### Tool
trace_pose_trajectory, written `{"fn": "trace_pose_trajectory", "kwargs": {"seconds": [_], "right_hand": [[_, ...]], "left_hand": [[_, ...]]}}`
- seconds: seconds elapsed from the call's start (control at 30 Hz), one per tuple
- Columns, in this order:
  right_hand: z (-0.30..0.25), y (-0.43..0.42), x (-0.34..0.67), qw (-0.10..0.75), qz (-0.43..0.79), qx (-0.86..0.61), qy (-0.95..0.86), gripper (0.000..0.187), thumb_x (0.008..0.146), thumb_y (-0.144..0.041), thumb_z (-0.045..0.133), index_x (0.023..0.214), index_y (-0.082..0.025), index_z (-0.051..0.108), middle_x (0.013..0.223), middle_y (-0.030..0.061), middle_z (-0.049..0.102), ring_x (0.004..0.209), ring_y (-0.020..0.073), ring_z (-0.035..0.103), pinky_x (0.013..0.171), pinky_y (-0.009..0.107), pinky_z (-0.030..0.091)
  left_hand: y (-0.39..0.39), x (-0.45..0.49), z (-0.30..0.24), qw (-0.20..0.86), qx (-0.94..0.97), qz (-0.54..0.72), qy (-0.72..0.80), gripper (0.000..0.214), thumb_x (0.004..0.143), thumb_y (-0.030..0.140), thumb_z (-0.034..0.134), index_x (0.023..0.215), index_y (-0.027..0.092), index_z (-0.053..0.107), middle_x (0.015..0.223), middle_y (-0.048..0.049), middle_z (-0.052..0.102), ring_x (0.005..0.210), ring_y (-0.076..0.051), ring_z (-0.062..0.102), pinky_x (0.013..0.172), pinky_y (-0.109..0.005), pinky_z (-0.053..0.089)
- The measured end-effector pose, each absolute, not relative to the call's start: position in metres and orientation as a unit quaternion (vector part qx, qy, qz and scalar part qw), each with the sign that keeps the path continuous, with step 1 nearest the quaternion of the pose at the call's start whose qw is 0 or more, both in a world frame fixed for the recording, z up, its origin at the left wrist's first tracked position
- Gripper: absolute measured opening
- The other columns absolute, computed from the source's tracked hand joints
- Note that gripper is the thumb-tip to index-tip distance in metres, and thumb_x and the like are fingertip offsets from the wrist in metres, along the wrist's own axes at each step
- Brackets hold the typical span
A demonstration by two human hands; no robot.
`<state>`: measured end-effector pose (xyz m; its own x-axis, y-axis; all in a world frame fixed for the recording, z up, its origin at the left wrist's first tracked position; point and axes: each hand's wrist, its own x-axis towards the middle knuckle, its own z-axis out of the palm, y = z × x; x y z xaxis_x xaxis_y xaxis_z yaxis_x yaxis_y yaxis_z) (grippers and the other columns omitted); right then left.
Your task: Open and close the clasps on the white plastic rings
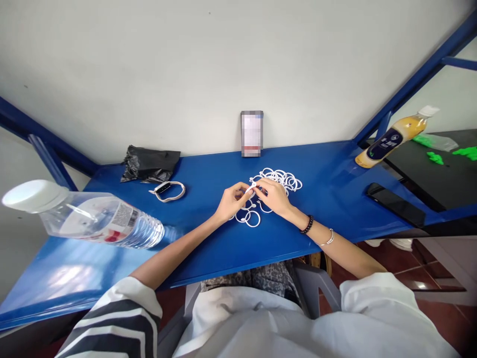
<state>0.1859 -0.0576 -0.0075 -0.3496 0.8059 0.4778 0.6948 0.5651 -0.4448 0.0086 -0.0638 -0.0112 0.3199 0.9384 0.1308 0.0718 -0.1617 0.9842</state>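
Between my two hands, just above the blue table, is a small white ring [251, 187]. My left hand [231, 201] pinches it from the left, fingers closed. From the other side the fingertips of my right hand [275, 198] close on the same ring. Behind my right hand lies a pile of white rings [285, 178], each with a small knob. A few more loose rings [253, 219] lie on the table below my hands, some overlapping. My fingers partly hide the held ring.
On the blue table [223, 253] are a large water bottle [100, 219] at left, a black plastic bag [151, 163] and a smart band [167, 190]. A phone [252, 133] leans on the wall. An orange drink bottle [395, 136] and a dark phone [395, 204] are at right.
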Motion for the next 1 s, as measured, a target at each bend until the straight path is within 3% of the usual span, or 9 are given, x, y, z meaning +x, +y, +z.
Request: {"fn": "trace_pose_trajectory", "kwargs": {"seconds": [0.23,0.4,0.57,0.73,0.83,1.0], "right_hand": [[-0.001,-0.061,0.186,0.357,0.199,-0.439,-0.800,0.015,0.090,-0.022,0.054,0.080,-0.018,0.063,0.074,0.0022,0.064,0.060,0.0127,0.052,0.059,0.026,0.039],[0.006,-0.058,0.190,0.383,0.437,-0.413,-0.701,0.020,0.084,-0.036,0.065,0.077,-0.018,0.061,0.066,-0.0018,0.058,0.052,0.0084,0.044,0.049,0.023,0.032],[0.011,-0.057,0.193,0.295,0.669,-0.336,-0.593,0.028,0.080,-0.042,0.070,0.079,-0.018,0.057,0.057,-0.0064,0.050,0.045,0.0047,0.032,0.042,0.020,0.021],[0.010,-0.059,0.189,0.280,0.723,-0.292,-0.560,0.035,0.085,-0.050,0.066,0.076,-0.017,0.058,0.056,-0.0091,0.036,0.047,0.0049,0.019,0.044,0.022,0.013],[0.007,-0.061,0.186,0.278,0.726,-0.304,-0.551,0.042,0.085,-0.057,0.063,0.069,-0.018,0.055,0.055,-0.0080,0.037,0.047,0.0058,0.016,0.045,0.025,0.011],[0.002,-0.062,0.182,0.301,0.717,-0.311,-0.546,0.049,0.080,-0.059,0.065,0.059,-0.020,0.046,0.049,-0.0094,0.028,0.045,0.0065,0.015,0.046,0.026,0.011]], "left_hand": [[-0.055,0.003,-0.003,0.688,0.577,0.314,0.309,0.051,0.079,0.064,0.064,0.079,0.013,0.058,0.059,0.0002,0.061,0.033,-0.003,0.041,0.034,-0.017,0.021],[-0.051,-0.002,-0.005,0.757,0.525,0.289,0.260,0.044,0.079,0.056,0.068,0.080,0.013,0.059,0.052,0.0036,0.054,0.033,-0.004,0.040,0.033,-0.016,0.022],[-0.049,-0.007,-0.006,0.808,0.482,0.252,0.227,0.037,0.077,0.049,0.073,0.079,0.014,0.060,0.049,0.0070,0.045,0.032,-0.004,0.038,0.032,-0.017,0.026],[-0.051,-0.008,-0.005,0.830,0.470,0.208,0.216,0.039,0.076,0.051,0.075,0.075,0.015,0.060,0.043,0.0103,0.033,0.029,-0.006,0.038,0.031,-0.017,0.029],[-0.052,-0.006,-0.006,0.826,0.484,0.198,0.209,0.043,0.074,0.054,0.076,0.070,0.016,0.058,0.042,0.0110,0.028,0.028,-0.005,0.038,0.030,-0.016,0.026],[-0.055,-0.001,-0.007,0.822,0.505,0.202,0.168,0.049,0.077,0.056,0.073,0.062,0.016,0.048,0.043,0.0087,0.034,0.029,-0.003,0.035,0.030,-0.015,0.022]]}}
